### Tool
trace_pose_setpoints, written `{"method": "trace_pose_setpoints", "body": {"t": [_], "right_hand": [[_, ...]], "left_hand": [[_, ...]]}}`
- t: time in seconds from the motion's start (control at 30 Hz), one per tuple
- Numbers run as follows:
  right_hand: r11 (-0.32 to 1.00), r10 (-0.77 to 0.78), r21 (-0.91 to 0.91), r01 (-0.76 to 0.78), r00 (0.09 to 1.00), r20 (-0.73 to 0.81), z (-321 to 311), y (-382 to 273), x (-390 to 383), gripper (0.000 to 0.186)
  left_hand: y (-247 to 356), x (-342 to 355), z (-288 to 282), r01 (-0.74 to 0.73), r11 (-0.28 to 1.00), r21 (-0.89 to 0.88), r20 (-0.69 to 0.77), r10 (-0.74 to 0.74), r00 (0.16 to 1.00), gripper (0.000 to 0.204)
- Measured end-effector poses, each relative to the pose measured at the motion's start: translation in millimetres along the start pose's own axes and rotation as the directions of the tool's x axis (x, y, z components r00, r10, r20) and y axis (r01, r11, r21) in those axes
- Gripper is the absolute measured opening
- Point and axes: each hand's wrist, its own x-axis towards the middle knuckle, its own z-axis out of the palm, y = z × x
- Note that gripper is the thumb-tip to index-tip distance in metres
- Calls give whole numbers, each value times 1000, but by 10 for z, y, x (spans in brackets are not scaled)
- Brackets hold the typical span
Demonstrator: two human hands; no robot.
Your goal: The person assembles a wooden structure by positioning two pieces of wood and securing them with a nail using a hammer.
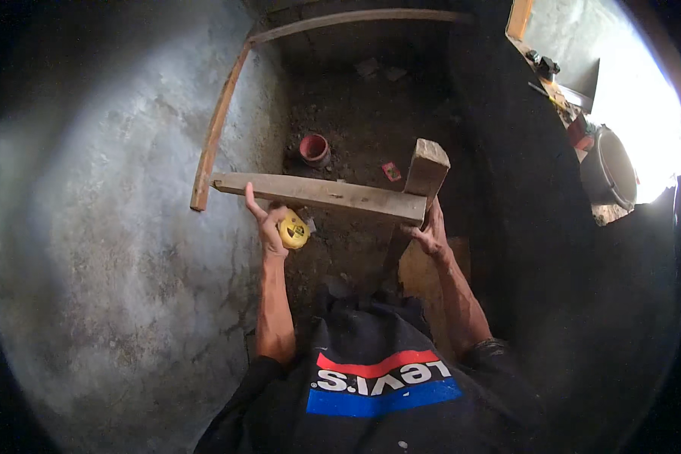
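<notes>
A wooden beam (318, 191) lies crosswise before me; its left end is beside an upright strip of wood (219, 129) along the wall. At its right end a short thick block (427, 163) stands up at right angles. My left hand (268, 227) grips a yellow tape measure (295, 231), one finger raised against the beam. My right hand (430, 234) has its fingers wrapped round the beam's right end, below the block. A darker timber running down beneath that end is partly in shadow.
A long bar (356, 19) spans the back, between concrete walls (106, 265). A red bucket (314, 151) and small red packet (391, 171) lie on the dirty floor. A pale board (416, 272) is below. The bright right ledge holds a grey bucket (613, 170) and tools (545, 66).
</notes>
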Motion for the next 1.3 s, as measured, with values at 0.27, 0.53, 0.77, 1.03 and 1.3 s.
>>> {"method": "trace_pose_setpoints", "body": {"t": [0.27,0.53,0.77,1.03,1.3], "right_hand": [[998,3,-60,-3,1000,1,48,-107,26,116],[994,-58,87,59,998,-13,175,-256,5,109],[995,-87,44,85,995,41,108,55,-61,119],[981,-183,-51,186,982,45,116,35,35,107],[974,27,-225,-3,994,102,80,256,241,76]], "left_hand": [[78,-116,350,193,976,100,-485,-121,866,92],[223,-62,81,344,925,-160,-168,-369,914,57],[177,-54,-163,428,897,-110,-91,-438,895,52],[319,-105,3,414,902,-121,-183,-431,884,50],[356,-69,-50,351,926,-140,-274,-377,885,45]]}}
